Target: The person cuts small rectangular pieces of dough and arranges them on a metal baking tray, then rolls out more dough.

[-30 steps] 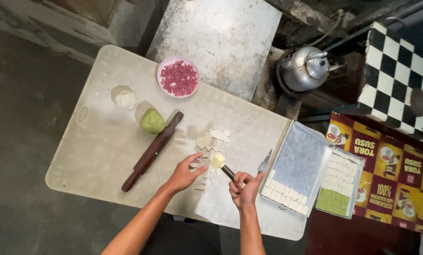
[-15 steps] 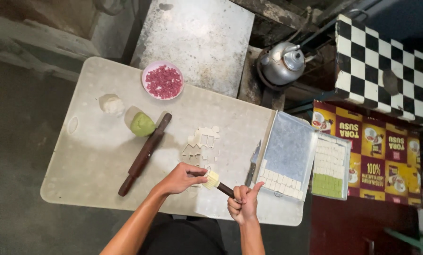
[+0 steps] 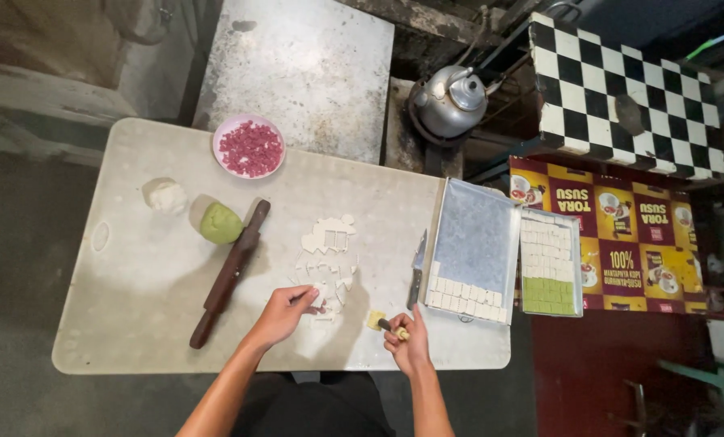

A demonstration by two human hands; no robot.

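Observation:
My left hand [image 3: 283,314] rests on the white table [image 3: 135,283], fingertips pinching at the cut white dough pieces [image 3: 327,252] near the front edge. My right hand [image 3: 406,342] grips a small dark-handled tool [image 3: 385,325] whose pale tip touches the table just right of the dough scraps. A knife [image 3: 418,271] lies beside the metal tray [image 3: 475,235], apart from both hands.
A dark rolling pin [image 3: 230,273] lies diagonally left of my hands, with a green dough ball [image 3: 220,223] and a white dough ball [image 3: 167,197] beyond it. A pink bowl of red bits [image 3: 249,146] stands at the back. A second tray of white and green squares [image 3: 550,263] sits far right; a kettle [image 3: 449,101] behind.
My left hand has moved onto the dough scraps and now pinches a piece. My right hand with the tool has shifted slightly right. The camera view has moved.

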